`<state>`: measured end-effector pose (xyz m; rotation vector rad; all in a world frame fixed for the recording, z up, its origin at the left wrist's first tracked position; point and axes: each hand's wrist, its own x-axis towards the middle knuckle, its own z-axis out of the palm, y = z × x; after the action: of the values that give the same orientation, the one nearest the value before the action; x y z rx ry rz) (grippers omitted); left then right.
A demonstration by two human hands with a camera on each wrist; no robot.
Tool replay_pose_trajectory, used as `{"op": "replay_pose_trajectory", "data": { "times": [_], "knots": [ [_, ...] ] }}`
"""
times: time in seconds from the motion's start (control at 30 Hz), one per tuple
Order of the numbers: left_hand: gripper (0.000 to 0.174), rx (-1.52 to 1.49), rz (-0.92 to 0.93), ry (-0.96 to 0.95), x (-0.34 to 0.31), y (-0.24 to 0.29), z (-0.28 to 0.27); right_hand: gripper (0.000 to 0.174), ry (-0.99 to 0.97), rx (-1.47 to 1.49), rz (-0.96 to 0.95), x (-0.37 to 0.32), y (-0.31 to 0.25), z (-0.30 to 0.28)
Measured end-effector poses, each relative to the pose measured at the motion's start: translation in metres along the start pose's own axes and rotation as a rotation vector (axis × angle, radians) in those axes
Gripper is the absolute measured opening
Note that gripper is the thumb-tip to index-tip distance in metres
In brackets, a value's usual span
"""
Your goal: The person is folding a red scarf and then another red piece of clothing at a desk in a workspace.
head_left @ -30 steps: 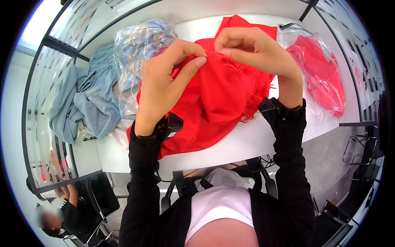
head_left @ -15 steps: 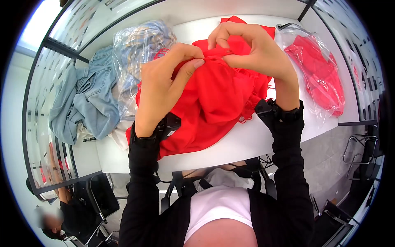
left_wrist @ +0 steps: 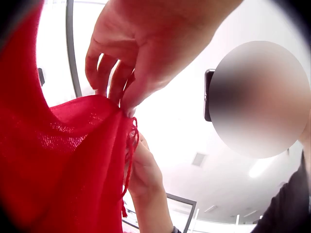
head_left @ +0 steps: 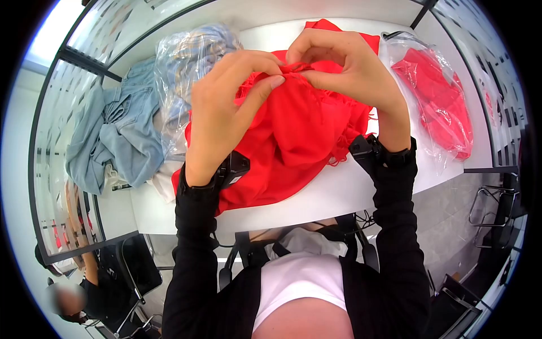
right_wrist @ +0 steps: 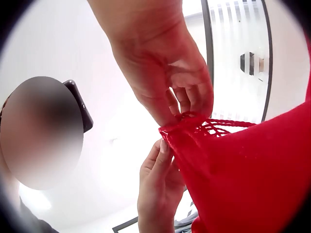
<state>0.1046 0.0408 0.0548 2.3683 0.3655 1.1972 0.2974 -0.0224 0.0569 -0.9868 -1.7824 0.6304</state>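
Note:
A red fringed cloth (head_left: 282, 135) lies bunched on the white table, its upper edge lifted between both hands. The left hand (head_left: 223, 107) pinches that edge between thumb and fingers; the left wrist view shows the left hand (left_wrist: 141, 48) above the raised cloth (left_wrist: 63, 155). Close beside it, the right hand (head_left: 361, 73) pinches the fringed edge with thumb and index finger. In the right wrist view the right hand (right_wrist: 160, 63) holds the gathered fringe (right_wrist: 194, 124), with the left hand (right_wrist: 160, 189) just below.
Blue denim clothing (head_left: 121, 130) and a plastic-bagged plaid garment (head_left: 189, 68) lie on the left of the table (head_left: 265, 217). A bagged red garment (head_left: 437, 101) is at the right. Another person (head_left: 101, 288) is at lower left, near chairs.
Both hands remain at the raised cloth edge. The right hand has moved slightly up and left since the earliest frame, and the fringe between the fingers has shifted.

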Motion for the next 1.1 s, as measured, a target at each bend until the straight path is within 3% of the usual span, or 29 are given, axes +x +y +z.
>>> {"op": "replay_pose_trajectory", "data": {
  "times": [0.33, 0.43, 0.73, 0.87, 1.03, 1.1],
  "knots": [
    [0.011, 0.051, -0.035, 0.038, -0.002, 0.003, -0.001, 0.017, -0.044, -0.093, -0.071, 0.000, -0.002, 0.000],
    [0.010, 0.089, -0.109, -0.043, -0.003, 0.009, -0.006, 0.017, -0.049, -0.106, -0.089, 0.000, -0.003, 0.000],
    [0.012, 0.079, -0.064, 0.022, -0.003, 0.010, -0.002, 0.023, -0.128, -0.086, -0.054, -0.004, -0.016, 0.000],
    [0.012, 0.069, -0.076, 0.017, -0.004, 0.011, -0.001, 0.025, 0.096, -0.173, -0.036, -0.002, -0.014, 0.017],
    [0.012, 0.049, -0.065, 0.065, -0.003, 0.013, -0.007, 0.013, 0.101, -0.467, -0.096, -0.004, -0.013, 0.013],
    [0.010, 0.046, -0.087, -0.042, -0.008, 0.016, -0.019, 0.009, 0.165, -0.560, -0.116, -0.008, -0.018, 0.003]
  ]
}}
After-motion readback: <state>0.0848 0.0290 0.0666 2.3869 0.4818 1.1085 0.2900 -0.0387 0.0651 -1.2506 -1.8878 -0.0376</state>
